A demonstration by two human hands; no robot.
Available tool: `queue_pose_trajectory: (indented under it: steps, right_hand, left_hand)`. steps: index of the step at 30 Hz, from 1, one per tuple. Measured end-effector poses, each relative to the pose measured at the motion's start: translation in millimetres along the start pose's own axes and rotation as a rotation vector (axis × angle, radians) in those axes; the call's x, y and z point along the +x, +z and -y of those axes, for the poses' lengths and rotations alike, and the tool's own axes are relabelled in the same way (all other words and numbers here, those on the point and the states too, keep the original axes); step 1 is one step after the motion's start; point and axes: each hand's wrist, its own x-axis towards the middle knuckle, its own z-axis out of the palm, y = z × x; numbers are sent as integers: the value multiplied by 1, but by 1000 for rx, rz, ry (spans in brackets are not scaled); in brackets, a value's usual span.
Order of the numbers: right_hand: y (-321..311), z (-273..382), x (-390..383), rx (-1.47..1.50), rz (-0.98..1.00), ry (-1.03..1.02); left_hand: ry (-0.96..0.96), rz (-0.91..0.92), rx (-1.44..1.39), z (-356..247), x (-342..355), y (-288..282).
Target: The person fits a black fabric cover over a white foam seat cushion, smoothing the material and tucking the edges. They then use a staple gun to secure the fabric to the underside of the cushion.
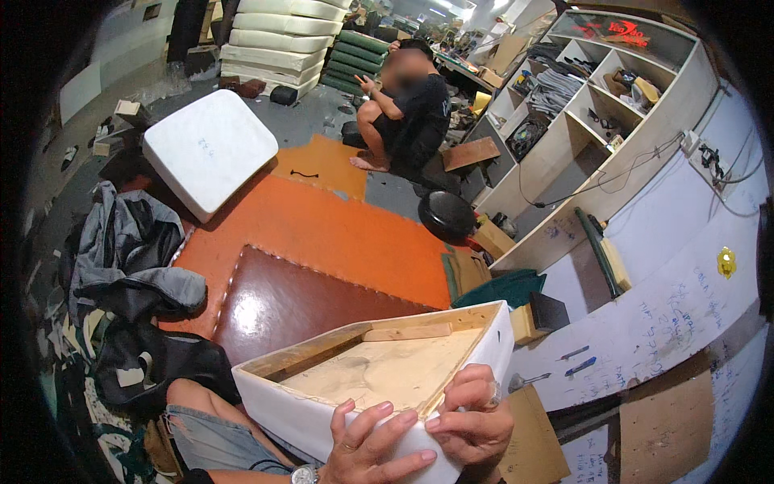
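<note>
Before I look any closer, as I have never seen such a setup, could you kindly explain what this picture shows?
Certainly. There is no machine here: these are a person's own bare hands. The single picture comes from a wide fisheye camera worn on that person's head and looking down, so straight edges bend near the rim.

At the bottom, the left hand lies with fingers spread on a white-covered wooden frame, while the right hand grips its rim near the closest corner. The frame's open, bare-wood side faces up.

Beyond it, a glossy maroon sheet lies on an orange sheet on the floor. A white padded block stands farther off, and another person crouches beyond.
</note>
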Motion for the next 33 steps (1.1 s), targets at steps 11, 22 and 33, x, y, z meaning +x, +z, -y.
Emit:
queue_pose_trajectory:
  steps: [11, 22, 33]
  right_hand:
    - [20, -18, 17, 83, -335, -137]
    - [19, -49, 72, -189, 131, -118]
    - [46, -62, 98, 167, 45, -31]
  left_hand:
    - [54, 104, -33, 33, 29, -23]
    - [2, 45, -14, 95, 146, -54]
    - [-85, -423, 66, 95, 74, -28]
